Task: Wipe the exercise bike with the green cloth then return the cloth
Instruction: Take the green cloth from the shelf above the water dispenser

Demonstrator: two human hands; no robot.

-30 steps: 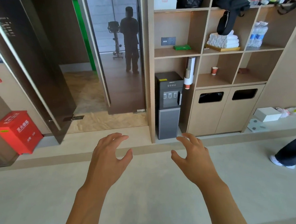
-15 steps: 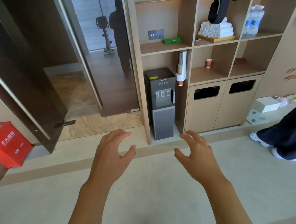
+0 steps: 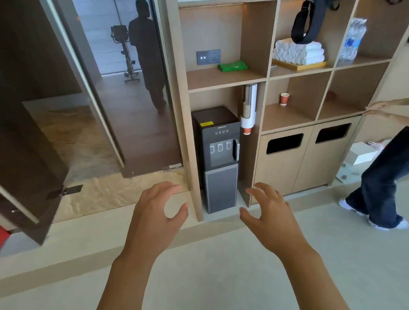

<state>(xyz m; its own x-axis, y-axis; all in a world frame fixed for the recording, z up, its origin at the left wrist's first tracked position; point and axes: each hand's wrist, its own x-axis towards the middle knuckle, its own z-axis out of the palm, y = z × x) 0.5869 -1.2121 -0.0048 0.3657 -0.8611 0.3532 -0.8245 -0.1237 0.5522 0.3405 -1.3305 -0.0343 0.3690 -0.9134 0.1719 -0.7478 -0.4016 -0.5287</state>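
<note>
Reflected grey exercise bike point(image 3: 126, 52) shows in the glass door at left. Left hand point(image 3: 155, 214) and right hand point(image 3: 270, 221), 2 empty loosely spread grips, hover low; the folded green cloth point(image 3: 232, 66) lies on the wooden shelf point(image 3: 228, 80) above and between them, long axis sideways, neither hand clearly nearer.

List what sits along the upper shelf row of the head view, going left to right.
Wall socket → green cloth → stack of white towels → pack of water bottles.
</note>
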